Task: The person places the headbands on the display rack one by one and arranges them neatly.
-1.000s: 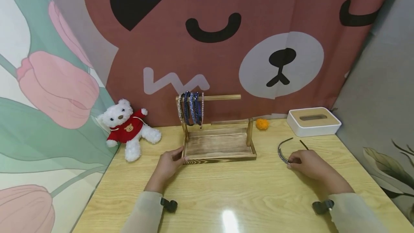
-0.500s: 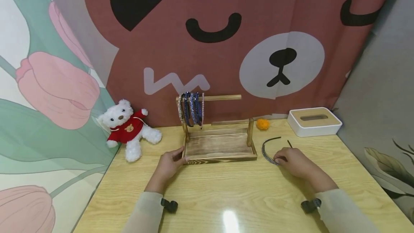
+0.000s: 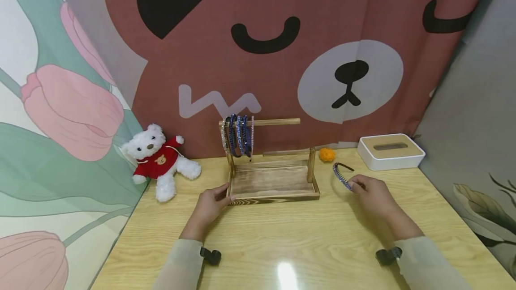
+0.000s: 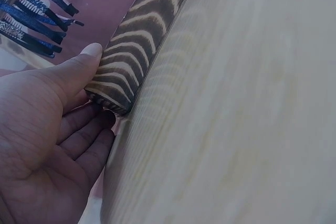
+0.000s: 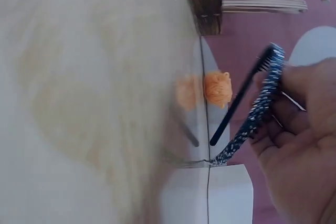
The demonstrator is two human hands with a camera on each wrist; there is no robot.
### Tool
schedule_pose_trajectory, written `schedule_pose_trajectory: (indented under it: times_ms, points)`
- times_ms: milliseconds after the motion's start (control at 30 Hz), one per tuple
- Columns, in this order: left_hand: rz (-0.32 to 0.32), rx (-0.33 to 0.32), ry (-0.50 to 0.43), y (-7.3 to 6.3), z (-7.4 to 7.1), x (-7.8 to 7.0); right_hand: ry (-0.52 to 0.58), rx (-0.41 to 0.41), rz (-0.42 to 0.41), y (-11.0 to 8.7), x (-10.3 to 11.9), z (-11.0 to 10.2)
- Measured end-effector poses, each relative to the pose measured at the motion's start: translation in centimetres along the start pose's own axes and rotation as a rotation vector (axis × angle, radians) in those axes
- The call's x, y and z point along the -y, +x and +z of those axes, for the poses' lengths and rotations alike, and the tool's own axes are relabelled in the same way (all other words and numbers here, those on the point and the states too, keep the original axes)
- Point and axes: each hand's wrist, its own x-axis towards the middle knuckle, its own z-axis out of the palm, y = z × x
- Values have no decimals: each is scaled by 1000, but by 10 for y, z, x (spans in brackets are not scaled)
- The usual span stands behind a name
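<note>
My right hand (image 3: 372, 196) pinches a dark blue, glittering headband (image 3: 341, 176) with small comb teeth inside, to the right of a wooden display stand (image 3: 278, 199). In the right wrist view the headband (image 5: 265, 95) shows its sparkling outer band, held between thumb and fingers. The stand has a shallow tray and a raised bar (image 3: 278, 121). Several headbands (image 3: 238, 135), mostly blue with a silver and a pink one, hang at the bar's left end. My left hand (image 3: 209, 207) grips the tray's front left corner, its thumb (image 4: 90, 56) against the striped front edge.
A white teddy bear (image 3: 161, 160) in a red sweater sits left of the stand. Behind my right hand are an orange yarn ball (image 3: 327, 155) and a white tissue box (image 3: 391, 152) with a wood-coloured lid. A bear-print curtain (image 3: 274, 79) hangs behind the table.
My right hand has moved left, then lifted the headband and turned it; it now stands more upright. My left hand stays at the stand's corner.
</note>
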Motion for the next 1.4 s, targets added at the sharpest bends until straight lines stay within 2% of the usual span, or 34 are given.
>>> schedule_pose_trajectory:
  times_ms: [167,233,300,400,467,567,733,933,1100,1300,1400]
  points:
    - [1,-1,-6,0,0,-1,229,-63,117,4,3,-10]
    - [-3,-1,-5,0,-1,-1,385,-74,142,7,3,-13]
    - [-7,-2,-4,0,-1,-1,595,-74,155,11,5,-17]
    - [-17,1,-11,0,-2,-1,963,-49,109,15,9,-21]
    - [-22,4,-13,0,-2,0,1168,-23,56,17,16,-23]
    - [-27,6,-16,-1,-2,0,1337,7,-32,22,29,-27]
    - [-26,-7,-19,-1,-2,1,1429,5,-86,36,54,-37]
    - [-25,-6,-23,-1,1,4,1440,5,-89,52,79,-48]
    - [-21,-7,-21,-1,1,5,1413,-70,-60,66,101,-54]
    - [-7,-8,-21,0,1,3,1510,-130,-58,80,122,-56]
    - [0,-7,-19,1,1,2,1514,-141,-58,85,130,-52]
